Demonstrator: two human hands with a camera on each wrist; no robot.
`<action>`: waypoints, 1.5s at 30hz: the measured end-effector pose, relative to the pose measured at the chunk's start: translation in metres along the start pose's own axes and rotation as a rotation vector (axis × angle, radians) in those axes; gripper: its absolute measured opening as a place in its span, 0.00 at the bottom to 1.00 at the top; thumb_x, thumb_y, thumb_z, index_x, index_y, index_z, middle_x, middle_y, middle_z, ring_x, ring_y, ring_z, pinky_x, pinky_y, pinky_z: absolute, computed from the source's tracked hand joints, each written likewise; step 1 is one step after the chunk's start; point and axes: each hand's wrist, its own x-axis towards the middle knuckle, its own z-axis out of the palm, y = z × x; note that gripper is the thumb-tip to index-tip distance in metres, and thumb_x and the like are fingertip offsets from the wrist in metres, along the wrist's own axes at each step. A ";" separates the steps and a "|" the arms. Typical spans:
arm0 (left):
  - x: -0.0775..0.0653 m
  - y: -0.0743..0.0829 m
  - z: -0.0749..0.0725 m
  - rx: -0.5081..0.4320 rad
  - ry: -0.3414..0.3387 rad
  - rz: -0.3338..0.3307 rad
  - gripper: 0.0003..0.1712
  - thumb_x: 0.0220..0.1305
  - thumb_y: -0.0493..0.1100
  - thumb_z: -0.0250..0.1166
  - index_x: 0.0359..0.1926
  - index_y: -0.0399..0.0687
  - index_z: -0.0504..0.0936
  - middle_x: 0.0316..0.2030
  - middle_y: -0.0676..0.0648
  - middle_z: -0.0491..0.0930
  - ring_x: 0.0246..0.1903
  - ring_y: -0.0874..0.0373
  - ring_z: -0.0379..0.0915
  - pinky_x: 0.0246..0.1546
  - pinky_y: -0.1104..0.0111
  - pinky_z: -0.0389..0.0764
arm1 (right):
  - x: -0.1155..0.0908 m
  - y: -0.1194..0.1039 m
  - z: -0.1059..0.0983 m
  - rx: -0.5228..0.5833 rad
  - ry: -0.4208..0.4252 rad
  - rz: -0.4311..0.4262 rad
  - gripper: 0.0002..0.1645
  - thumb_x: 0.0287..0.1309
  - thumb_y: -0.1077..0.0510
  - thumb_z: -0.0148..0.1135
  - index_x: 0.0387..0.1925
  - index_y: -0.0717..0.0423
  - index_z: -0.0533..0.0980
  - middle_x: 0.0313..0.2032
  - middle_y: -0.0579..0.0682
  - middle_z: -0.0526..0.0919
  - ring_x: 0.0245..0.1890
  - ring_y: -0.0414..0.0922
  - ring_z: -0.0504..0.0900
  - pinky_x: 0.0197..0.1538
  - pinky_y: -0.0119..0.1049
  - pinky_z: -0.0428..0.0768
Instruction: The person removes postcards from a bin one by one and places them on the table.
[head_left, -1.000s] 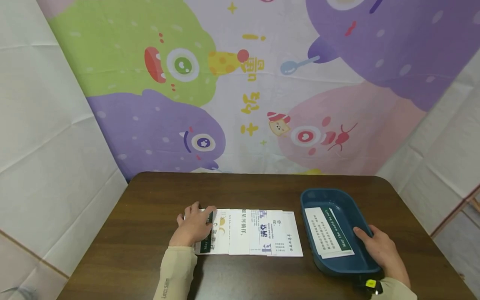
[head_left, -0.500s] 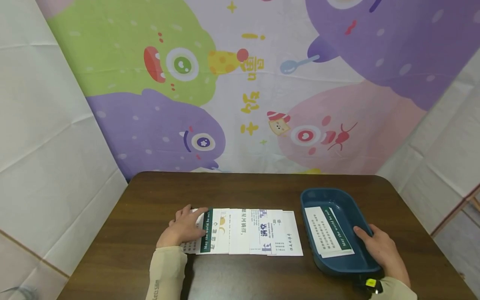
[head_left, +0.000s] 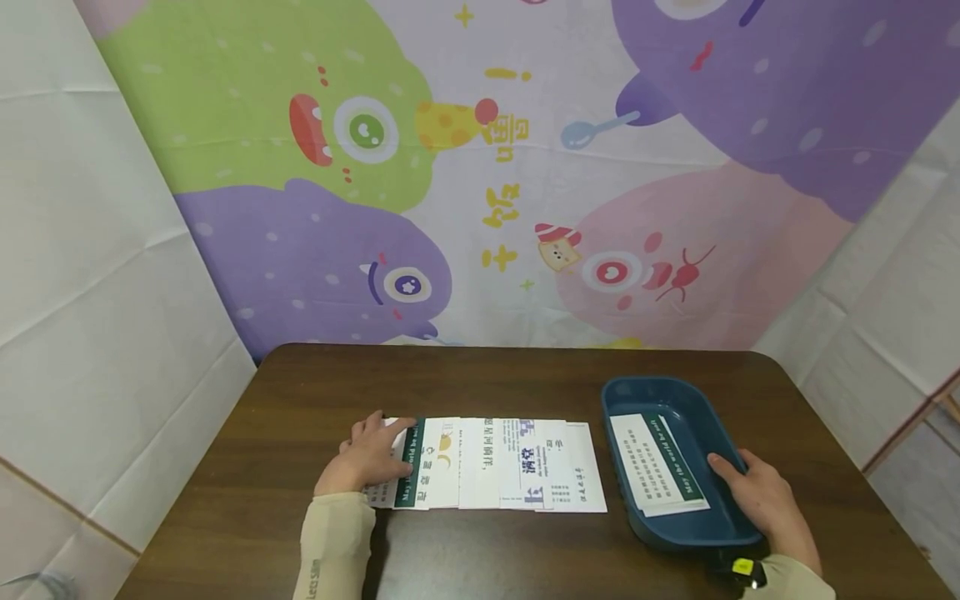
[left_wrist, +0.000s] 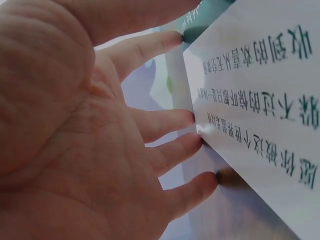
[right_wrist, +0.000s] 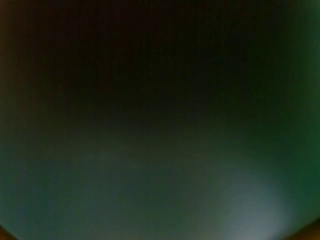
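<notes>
In the head view my left hand (head_left: 366,460) touches the leftmost card (head_left: 406,483), white with a dark green lettered strip. The left wrist view shows its fingers (left_wrist: 165,155) fairly straight, with fingertips against a white card (left_wrist: 250,85) bearing printed characters. Several overlapping printed cards (head_left: 480,475) make a row to the right of this hand. My right hand (head_left: 768,504) grips the right rim of a blue tray (head_left: 723,500), thumb over the edge. White cards with a green strip (head_left: 656,467) lie inside the tray. The right wrist view is dark and blurred.
Everything stands on a brown wooden table (head_left: 487,558) with rounded far corners. A cartoon-printed cloth (head_left: 480,308) hangs behind it, and white panels (head_left: 112,250) flank it on both sides.
My left hand has moved left along the row, uncovering more of the green-strip card. That card has slid slightly left in the last half second. My right hand and the tray stay put.
</notes>
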 end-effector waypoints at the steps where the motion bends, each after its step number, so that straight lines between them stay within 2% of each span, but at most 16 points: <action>1: 0.000 0.000 0.000 0.002 0.000 -0.002 0.41 0.51 0.45 0.72 0.68 0.53 0.70 0.71 0.25 0.52 0.66 0.26 0.47 0.58 0.28 0.55 | 0.000 0.000 0.000 -0.004 0.003 -0.003 0.65 0.62 0.23 0.38 0.69 0.79 0.42 0.63 0.84 0.53 0.59 0.75 0.61 0.60 0.72 0.62; 22: -0.004 0.001 -0.001 0.005 -0.003 -0.009 0.39 0.50 0.35 0.66 0.66 0.55 0.72 0.71 0.25 0.51 0.66 0.26 0.47 0.59 0.28 0.54 | 0.000 0.000 0.000 -0.007 0.005 -0.006 0.63 0.63 0.24 0.39 0.69 0.79 0.43 0.62 0.83 0.55 0.57 0.74 0.64 0.60 0.71 0.64; 26: -0.003 0.004 0.000 0.003 0.001 0.005 0.38 0.52 0.37 0.67 0.67 0.55 0.71 0.72 0.26 0.50 0.67 0.27 0.45 0.59 0.28 0.54 | -0.001 0.000 0.000 -0.009 0.005 -0.007 0.64 0.63 0.24 0.39 0.69 0.79 0.43 0.62 0.83 0.55 0.57 0.74 0.64 0.60 0.71 0.64; 33: 0.004 0.014 0.008 0.013 0.014 0.032 0.37 0.59 0.51 0.66 0.70 0.58 0.68 0.73 0.26 0.48 0.69 0.28 0.42 0.60 0.28 0.49 | 0.000 -0.001 0.000 -0.004 0.007 0.000 0.64 0.63 0.24 0.39 0.69 0.79 0.42 0.63 0.83 0.54 0.58 0.74 0.63 0.61 0.71 0.63; 38: 0.012 0.017 0.015 0.048 0.031 0.030 0.33 0.65 0.50 0.62 0.70 0.60 0.67 0.73 0.27 0.47 0.70 0.28 0.40 0.62 0.28 0.45 | 0.001 0.000 0.000 -0.014 0.016 -0.015 0.63 0.63 0.24 0.39 0.69 0.79 0.44 0.63 0.83 0.55 0.57 0.74 0.64 0.60 0.71 0.63; 45: 0.017 0.018 0.021 0.039 0.056 0.007 0.31 0.64 0.47 0.63 0.68 0.60 0.69 0.73 0.27 0.49 0.70 0.28 0.40 0.63 0.28 0.45 | 0.001 -0.001 0.000 -0.021 0.016 -0.022 0.61 0.64 0.25 0.40 0.68 0.78 0.46 0.60 0.82 0.61 0.52 0.71 0.69 0.58 0.70 0.68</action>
